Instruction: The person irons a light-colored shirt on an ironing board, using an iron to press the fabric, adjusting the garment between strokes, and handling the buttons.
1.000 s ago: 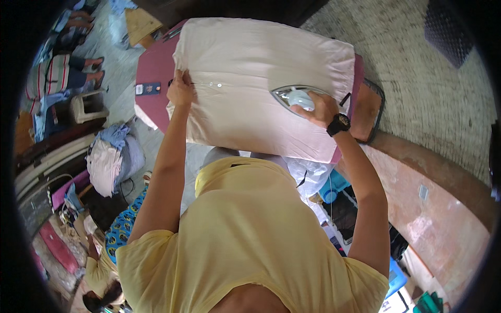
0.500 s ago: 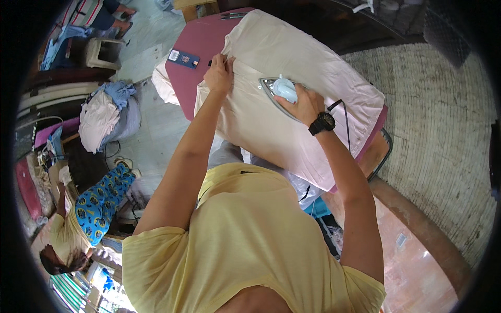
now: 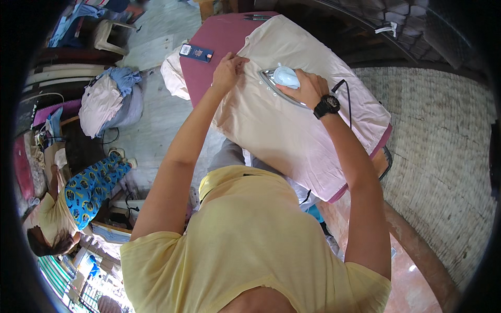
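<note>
Ironing is the step in hand, judging by how the hands sit on the cloth.

Toward the far left corner of the maroon-covered desk (image 3: 209, 78) lies a small flat dark-blue rectangular packet (image 3: 196, 51) with a pale label patch on its face, lying apart from the garment and near the desk's left edge. I see no other package or sign on the desk.

The left hand (image 3: 227, 70) rests on the left edge of a pale cream shirt (image 3: 292, 125), fingers together and pressed flat, pinning the fabric near its row of small buttons. The shirt lies spread across most of the desk, reaching to the near right corner.

The right hand (image 3: 307, 87), with a black wristwatch (image 3: 326, 106) on its wrist, is closed around the pale blue handle of an electric iron (image 3: 282, 81). The iron's soleplate lies flat on the shirt just beside the left hand, and its dark cord (image 3: 347, 99) trails off toward the right edge.

The next move probably calls for keeping the cloth taut under the left hand, with its fingers out of the soleplate's path, as the gap between them is small.
</note>
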The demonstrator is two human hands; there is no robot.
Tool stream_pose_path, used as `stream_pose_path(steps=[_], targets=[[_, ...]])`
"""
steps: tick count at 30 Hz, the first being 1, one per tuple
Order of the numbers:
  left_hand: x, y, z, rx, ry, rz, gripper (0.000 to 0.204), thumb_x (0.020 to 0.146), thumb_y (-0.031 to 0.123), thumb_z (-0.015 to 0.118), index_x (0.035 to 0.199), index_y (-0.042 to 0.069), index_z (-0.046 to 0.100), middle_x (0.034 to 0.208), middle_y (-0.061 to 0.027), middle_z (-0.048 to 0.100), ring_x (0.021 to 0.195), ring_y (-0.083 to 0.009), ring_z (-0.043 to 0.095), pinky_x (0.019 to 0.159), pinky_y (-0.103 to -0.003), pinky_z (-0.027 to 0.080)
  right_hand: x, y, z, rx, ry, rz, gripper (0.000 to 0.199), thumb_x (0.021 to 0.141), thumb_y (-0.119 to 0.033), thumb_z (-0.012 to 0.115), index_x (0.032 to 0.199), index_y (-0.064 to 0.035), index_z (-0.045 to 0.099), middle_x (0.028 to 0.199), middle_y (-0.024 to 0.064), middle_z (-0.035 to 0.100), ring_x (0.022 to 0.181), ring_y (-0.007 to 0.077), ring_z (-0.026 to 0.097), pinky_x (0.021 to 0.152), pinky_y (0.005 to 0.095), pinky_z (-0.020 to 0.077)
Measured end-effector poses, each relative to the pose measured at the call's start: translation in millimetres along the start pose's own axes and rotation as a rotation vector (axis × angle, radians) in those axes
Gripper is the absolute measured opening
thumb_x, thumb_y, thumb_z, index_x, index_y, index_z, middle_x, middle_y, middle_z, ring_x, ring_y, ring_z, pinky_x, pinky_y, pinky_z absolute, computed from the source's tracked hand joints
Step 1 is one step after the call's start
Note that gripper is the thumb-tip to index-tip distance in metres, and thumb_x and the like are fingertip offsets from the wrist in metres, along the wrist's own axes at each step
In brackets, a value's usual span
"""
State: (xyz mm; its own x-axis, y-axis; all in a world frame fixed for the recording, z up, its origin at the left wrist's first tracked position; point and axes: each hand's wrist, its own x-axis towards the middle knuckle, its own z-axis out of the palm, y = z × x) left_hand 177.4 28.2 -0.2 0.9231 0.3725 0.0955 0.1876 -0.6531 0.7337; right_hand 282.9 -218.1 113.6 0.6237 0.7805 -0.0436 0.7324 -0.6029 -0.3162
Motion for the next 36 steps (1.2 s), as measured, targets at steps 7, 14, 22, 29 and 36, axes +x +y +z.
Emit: stream_pose_path(steps=[7, 14, 22, 29, 36], targets=[[9, -17, -3, -0.151, -0.074, -0.083, 0.043, 0.068, -0.003, 0.064, 0.107, 0.013, 0.075, 0.090, -0.0074, 0.059, 0.077, -0.0211, 0.061, 0.076, -0.032, 0.052, 33, -20, -6, 0.031, -0.083, 0.115, 0.069, 0.074, -0.068, 0.067, 0.099, -0.0039, 0.070, 0.083, 0.0180, 0.071, 0.081, 0.0367, 0.070, 0.073, 0.0481, 0.0545], [12, -19, -5, -0.256, -0.083, -0.120, 0.038, 0.065, -0.001, 0.069, 0.102, 0.007, 0.069, 0.085, -0.0045, 0.060, 0.073, -0.0157, 0.060, 0.072, -0.028, 0.053, 54, -38, -41, -0.019, -0.189, 0.122, 0.074, 0.073, -0.071, 0.065, 0.102, -0.0037, 0.072, 0.091, 0.0214, 0.071, 0.089, 0.0378, 0.069, 0.079, 0.0477, 0.0535], [16, -26, -9, -0.422, -0.083, -0.206, 0.043, 0.063, -0.003, 0.075, 0.097, 0.005, 0.049, 0.082, -0.0027, 0.059, 0.072, -0.0116, 0.058, 0.065, -0.025, 0.051, 55, -37, -5, -0.012, -0.209, 0.051, 0.070, 0.070, -0.070, 0.067, 0.108, -0.0115, 0.072, 0.094, 0.0210, 0.071, 0.090, 0.0361, 0.068, 0.080, 0.0472, 0.0530], [13, -31, -7, -0.469, -0.070, -0.155, 0.044, 0.063, -0.007, 0.073, 0.098, 0.006, 0.048, 0.081, -0.0013, 0.056, 0.070, -0.0100, 0.056, 0.062, -0.024, 0.048, 70, -27, 2, -0.058, -0.135, -0.088, 0.065, 0.070, -0.067, 0.070, 0.105, -0.0118, 0.073, 0.084, 0.0175, 0.072, 0.082, 0.0354, 0.070, 0.075, 0.0470, 0.0544], [13, -24, -22, -0.508, -0.207, -0.188, 0.041, 0.069, -0.008, 0.068, 0.102, 0.006, 0.047, 0.088, -0.0009, 0.053, 0.080, -0.0111, 0.054, 0.072, -0.026, 0.048, 71, -22, 4, -0.069, -0.142, -0.082, 0.063, 0.070, -0.066, 0.070, 0.103, -0.0120, 0.073, 0.083, 0.0178, 0.072, 0.082, 0.0341, 0.070, 0.074, 0.0466, 0.0550]])
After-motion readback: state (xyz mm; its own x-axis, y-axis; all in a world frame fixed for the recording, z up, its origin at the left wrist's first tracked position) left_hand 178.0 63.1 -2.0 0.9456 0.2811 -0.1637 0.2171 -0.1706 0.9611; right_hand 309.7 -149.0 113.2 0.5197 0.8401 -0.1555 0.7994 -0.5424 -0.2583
